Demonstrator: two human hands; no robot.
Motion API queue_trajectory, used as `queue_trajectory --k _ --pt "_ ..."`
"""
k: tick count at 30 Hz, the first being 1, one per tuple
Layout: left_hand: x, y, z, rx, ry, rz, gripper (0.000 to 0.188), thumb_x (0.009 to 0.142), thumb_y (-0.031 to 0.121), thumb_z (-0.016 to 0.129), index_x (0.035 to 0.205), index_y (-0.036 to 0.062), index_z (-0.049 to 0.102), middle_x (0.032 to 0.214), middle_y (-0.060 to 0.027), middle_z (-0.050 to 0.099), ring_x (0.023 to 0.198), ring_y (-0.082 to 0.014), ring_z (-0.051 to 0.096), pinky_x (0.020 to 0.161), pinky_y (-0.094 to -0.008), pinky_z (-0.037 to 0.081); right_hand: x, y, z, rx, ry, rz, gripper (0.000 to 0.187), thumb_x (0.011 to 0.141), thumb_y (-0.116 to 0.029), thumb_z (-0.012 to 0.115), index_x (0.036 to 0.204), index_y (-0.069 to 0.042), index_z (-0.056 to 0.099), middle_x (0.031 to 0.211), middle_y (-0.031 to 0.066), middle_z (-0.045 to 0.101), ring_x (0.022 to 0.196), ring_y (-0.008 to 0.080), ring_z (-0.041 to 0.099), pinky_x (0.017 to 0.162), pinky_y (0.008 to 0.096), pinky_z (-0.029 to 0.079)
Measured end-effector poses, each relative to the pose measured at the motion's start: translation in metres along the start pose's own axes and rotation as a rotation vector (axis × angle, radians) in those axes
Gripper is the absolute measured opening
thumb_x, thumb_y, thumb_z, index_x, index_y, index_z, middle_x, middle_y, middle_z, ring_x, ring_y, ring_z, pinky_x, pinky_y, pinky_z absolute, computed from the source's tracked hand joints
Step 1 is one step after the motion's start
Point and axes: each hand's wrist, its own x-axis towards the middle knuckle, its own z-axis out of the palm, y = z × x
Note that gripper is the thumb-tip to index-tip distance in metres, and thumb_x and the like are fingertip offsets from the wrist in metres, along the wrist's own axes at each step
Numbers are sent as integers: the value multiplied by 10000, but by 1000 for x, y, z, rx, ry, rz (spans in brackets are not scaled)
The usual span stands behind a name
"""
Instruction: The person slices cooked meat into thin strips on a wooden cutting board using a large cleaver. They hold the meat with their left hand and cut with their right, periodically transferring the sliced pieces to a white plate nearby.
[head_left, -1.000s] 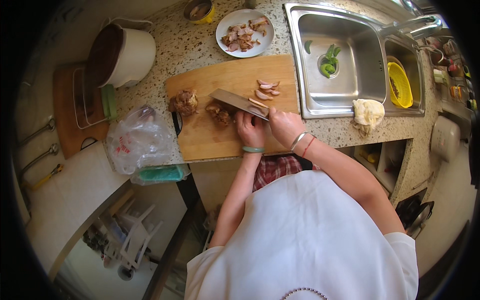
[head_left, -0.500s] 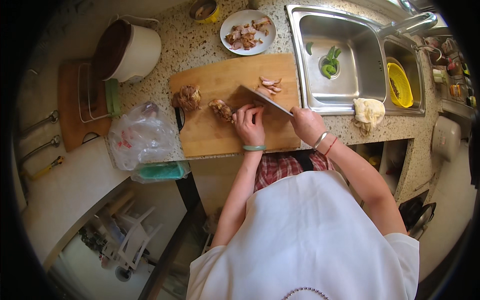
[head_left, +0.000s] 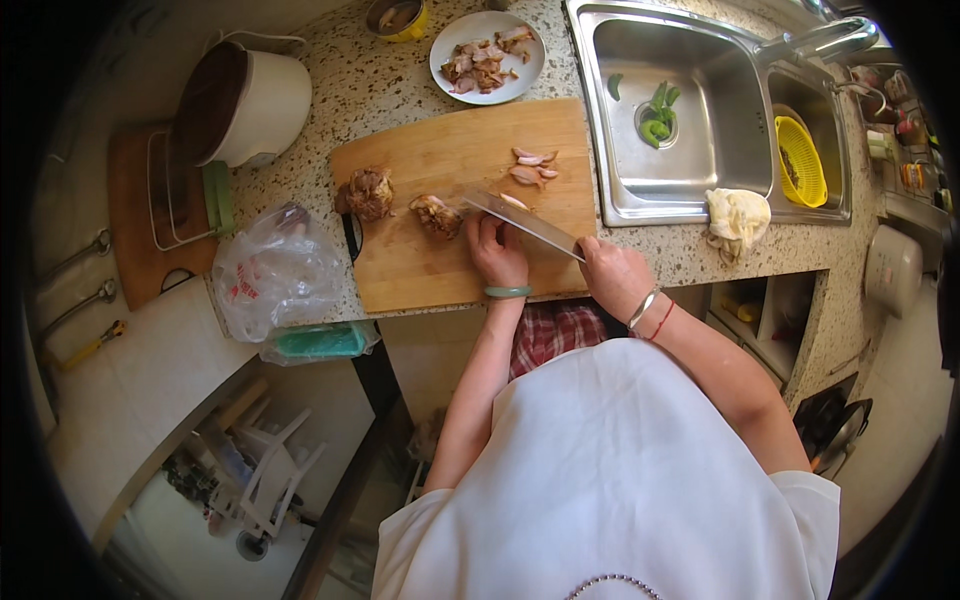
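Note:
My right hand (head_left: 612, 275) grips the handle of a kitchen knife (head_left: 530, 228), whose broad blade slants up and left over the wooden cutting board (head_left: 410, 275). My left hand (head_left: 498, 258) is closed on the board beside the blade, its fingers curled; the blade partly hides them and whatever they hold. A small pale slice (head_left: 515, 201) shows just past the blade. Farther back lie several thin slices of cooked meat (head_left: 533, 170). To the left are a dark browned piece of meat (head_left: 437, 216) and a larger browned chunk (head_left: 370, 195).
Behind the board stands a white plate (head_left: 537, 70) of cut meat, with a yellow bowl (head_left: 410, 30) beside it. Right is a steel sink (head_left: 620, 185) with green peppers, a yellow basket (head_left: 822, 185) and a cloth (head_left: 738, 222). Left are a plastic bag (head_left: 275, 270) and a white rice cooker (head_left: 275, 105).
The knife has moved left and lower, its blade now in front of my left fingertips. My left hand has shifted slightly, fingers more hidden. The view has moved a little.

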Motion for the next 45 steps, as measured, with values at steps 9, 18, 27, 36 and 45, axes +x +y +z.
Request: queue_trajectory --k 9,18,27,36,45 --pt "4 2 -2 103 2 73 137 794 -16 619 930 -1 632 1026 -168 587 920 -363 588 766 -414 498 8 -7 3 5 -53 14 103 900 -118 559 924 -24 523 744 179 652 660 366 656 578 461 522" --pt "1 -5 -7 92 -140 -92 199 805 -12 634 1004 -10 633 1020 -146 593 929 -351 600 793 -400 497 35 -27 -13 30 -109 9 86 866 -69 517 884 13 534 728 213 671 693 373 691 601 457 555" --pt "7 6 -2 88 -56 51 185 812 28 657 993 -6 636 982 -147 576 875 -364 591 750 -418 493 63 -40 4 -23 15 -56 86 883 -83 496 888 -1 521 708 205 663 649 379 682 560 452 551" --pt "8 4 -7 149 -66 73 94 800 -20 647 853 28 586 920 -147 572 843 -360 571 725 -428 481 28 -2 -7 -72 -102 5 84 886 -89 514 901 -15 551 738 193 676 691 363 690 603 450 555" --pt "6 11 -6 9 -51 18 86 821 -31 637 880 20 602 989 -152 601 897 -341 590 783 -416 488 17 -3 -14 -4 90 -49 91 902 -118 535 882 -29 532 691 182 645 620 364 659 551 465 529"
